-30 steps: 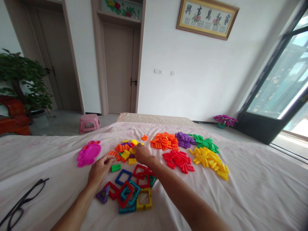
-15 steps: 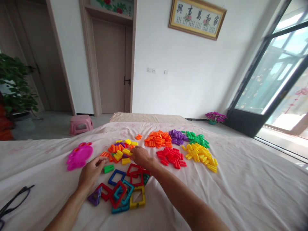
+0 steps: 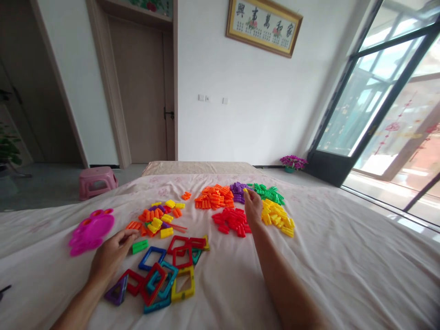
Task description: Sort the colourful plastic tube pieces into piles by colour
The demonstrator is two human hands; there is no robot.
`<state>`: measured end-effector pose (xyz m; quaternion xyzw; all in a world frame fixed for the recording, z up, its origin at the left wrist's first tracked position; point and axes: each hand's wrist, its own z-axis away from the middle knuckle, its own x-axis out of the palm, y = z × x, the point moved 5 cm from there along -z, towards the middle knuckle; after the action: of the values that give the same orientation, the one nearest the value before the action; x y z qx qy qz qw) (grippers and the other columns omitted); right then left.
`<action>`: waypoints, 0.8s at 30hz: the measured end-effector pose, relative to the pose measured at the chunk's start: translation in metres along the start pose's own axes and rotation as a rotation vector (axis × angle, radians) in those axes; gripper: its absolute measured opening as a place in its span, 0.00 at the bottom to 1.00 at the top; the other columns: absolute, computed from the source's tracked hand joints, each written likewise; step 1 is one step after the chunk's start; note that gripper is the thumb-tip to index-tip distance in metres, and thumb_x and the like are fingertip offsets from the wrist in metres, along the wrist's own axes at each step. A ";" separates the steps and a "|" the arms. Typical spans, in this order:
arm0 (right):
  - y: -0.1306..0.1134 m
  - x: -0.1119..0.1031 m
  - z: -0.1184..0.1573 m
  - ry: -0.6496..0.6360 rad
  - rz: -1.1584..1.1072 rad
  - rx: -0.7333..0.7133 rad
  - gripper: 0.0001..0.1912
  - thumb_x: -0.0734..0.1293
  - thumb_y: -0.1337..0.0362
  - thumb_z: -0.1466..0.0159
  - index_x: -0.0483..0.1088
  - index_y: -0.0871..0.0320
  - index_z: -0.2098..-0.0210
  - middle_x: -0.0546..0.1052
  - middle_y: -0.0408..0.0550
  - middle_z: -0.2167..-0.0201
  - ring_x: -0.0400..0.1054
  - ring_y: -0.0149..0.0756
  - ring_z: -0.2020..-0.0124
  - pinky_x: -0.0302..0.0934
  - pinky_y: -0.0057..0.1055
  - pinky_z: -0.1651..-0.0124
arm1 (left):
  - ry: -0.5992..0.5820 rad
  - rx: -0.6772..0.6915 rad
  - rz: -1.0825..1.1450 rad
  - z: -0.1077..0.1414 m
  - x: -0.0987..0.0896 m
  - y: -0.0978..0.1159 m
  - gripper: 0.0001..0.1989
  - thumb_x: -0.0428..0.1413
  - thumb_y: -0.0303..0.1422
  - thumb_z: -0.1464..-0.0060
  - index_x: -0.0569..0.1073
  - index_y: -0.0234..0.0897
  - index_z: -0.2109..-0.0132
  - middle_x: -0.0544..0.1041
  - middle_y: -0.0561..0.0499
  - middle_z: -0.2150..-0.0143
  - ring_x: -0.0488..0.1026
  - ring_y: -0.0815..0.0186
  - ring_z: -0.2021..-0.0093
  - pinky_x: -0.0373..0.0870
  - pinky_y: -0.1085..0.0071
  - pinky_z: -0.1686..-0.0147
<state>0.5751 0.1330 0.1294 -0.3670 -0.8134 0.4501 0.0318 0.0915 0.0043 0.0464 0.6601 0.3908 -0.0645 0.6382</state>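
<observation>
My right hand pinches a small yellow plastic piece between thumb and fingertips. It hovers between the purple pile and the yellow pile, with the red pile just to its left. Fingers drawn together, my left hand rests beside the mixed pile of orange, yellow, red and purple pieces. Whether anything is inside its fingers is hidden. A green piece lies just right of that hand.
Orange pieces and green pieces form piles at the back. Colourful magnetic tile frames lie overlapping in front. A magenta paw-shaped tray sits at left. A pink stool stands beyond the cloth-covered surface.
My right hand has moved from the mixed pile to the right, carrying a yellow piece. The left hand stays beside the mixed pile. The view has swung slightly right.
</observation>
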 end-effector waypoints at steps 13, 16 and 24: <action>0.024 -0.043 0.007 0.373 0.341 -0.051 0.18 0.58 0.68 0.42 0.75 0.56 0.57 0.74 0.53 0.57 0.62 0.45 0.54 0.55 0.40 0.48 | -0.035 -0.012 0.006 -0.005 0.003 -0.009 0.18 0.53 0.47 0.48 0.78 0.42 0.57 0.82 0.52 0.56 0.77 0.60 0.54 0.70 0.71 0.55; -0.015 0.003 0.028 0.108 0.177 -0.237 0.17 0.58 0.71 0.42 0.76 0.56 0.61 0.75 0.51 0.60 0.65 0.41 0.56 0.58 0.38 0.50 | -0.032 -0.006 0.061 -0.004 0.004 -0.007 0.19 0.54 0.47 0.48 0.78 0.41 0.57 0.82 0.51 0.55 0.77 0.60 0.54 0.71 0.73 0.56; -0.101 0.086 0.126 -0.670 -0.001 -0.498 0.15 0.62 0.73 0.40 0.76 0.53 0.59 0.78 0.46 0.61 0.68 0.38 0.56 0.60 0.33 0.51 | -0.009 0.008 0.033 0.000 0.001 0.000 0.19 0.53 0.46 0.48 0.78 0.40 0.57 0.83 0.49 0.58 0.78 0.59 0.57 0.71 0.72 0.57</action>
<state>0.4067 0.0650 0.1074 -0.1962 -0.8629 0.3344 -0.3243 0.0924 0.0049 0.0461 0.6689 0.3767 -0.0584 0.6382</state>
